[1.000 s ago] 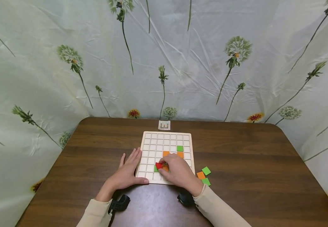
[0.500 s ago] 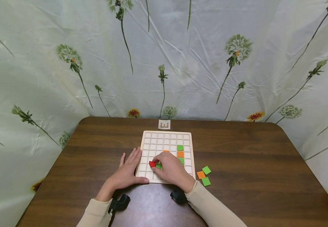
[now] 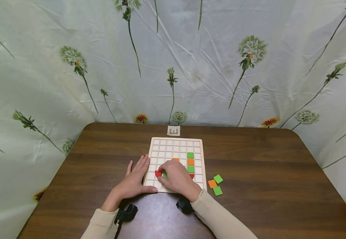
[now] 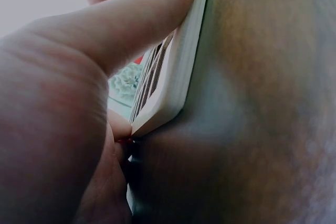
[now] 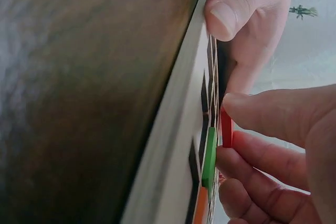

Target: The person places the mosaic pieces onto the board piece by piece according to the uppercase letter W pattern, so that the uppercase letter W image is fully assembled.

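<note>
Between the separated hands, a red piece [image 3: 158,174] is pinched by the right hand [image 3: 177,177]; the board [image 3: 162,148] is touched by the outstretched left hand [image 3: 134,178].

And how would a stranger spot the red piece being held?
Find the gridded board on the brown table. Over its near left part, the right hand pinches a red piece. It's red where the tile beside it is green, and the board's other red piece isn't held.
</note>
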A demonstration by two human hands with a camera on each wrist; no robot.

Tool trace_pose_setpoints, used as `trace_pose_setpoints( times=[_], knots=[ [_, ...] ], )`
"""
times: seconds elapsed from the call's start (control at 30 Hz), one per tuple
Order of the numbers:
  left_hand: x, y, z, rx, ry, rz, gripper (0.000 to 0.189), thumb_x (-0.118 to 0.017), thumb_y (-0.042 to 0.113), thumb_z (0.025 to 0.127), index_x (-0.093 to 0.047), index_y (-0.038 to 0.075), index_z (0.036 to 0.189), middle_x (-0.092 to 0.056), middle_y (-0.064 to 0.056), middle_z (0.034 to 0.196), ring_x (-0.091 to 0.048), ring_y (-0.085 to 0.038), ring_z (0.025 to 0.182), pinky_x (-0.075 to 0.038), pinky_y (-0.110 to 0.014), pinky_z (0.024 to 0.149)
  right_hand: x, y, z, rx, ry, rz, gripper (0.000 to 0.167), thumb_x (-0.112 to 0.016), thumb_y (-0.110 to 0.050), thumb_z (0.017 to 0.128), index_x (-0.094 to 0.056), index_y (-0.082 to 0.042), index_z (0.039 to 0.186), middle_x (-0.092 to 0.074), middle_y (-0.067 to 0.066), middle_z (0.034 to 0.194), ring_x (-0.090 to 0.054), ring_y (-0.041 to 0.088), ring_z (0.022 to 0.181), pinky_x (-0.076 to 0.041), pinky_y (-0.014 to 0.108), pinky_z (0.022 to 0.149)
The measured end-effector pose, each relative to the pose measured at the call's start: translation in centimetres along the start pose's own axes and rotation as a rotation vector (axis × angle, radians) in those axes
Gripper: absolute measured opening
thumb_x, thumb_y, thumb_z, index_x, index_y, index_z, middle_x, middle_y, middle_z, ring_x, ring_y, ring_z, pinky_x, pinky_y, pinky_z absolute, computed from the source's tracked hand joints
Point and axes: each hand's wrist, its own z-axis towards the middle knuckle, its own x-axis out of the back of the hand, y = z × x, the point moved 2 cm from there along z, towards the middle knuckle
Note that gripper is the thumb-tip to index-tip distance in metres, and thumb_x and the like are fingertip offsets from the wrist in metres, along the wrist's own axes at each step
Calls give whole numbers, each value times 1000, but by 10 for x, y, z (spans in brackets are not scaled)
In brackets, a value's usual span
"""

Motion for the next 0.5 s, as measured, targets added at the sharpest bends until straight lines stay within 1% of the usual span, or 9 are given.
trace_pose_setpoints(
  times=[0.27,0.5],
  knots=[
    [0,-1,0,-3,10,6,121,-76,63,79,-12,0,160,-5,-14,168,-1,-32,154,12,-60,115,0,2,-2,14,17,-29,16,-77,-22,85,-77,-9,95,-67,-2,85,-57,14,80,-49,26,72],
    [0,-1,0,-4,12,6,122,-76,64,78,-12,0,160,-5,-14,168,-1,-32,154,13,-61,115,-1,3,-2,7,6,-38,17,-78,-24,85,-77,-10,95,-66,-2,87,-57,15,82,-50,27,73]
  ],
)
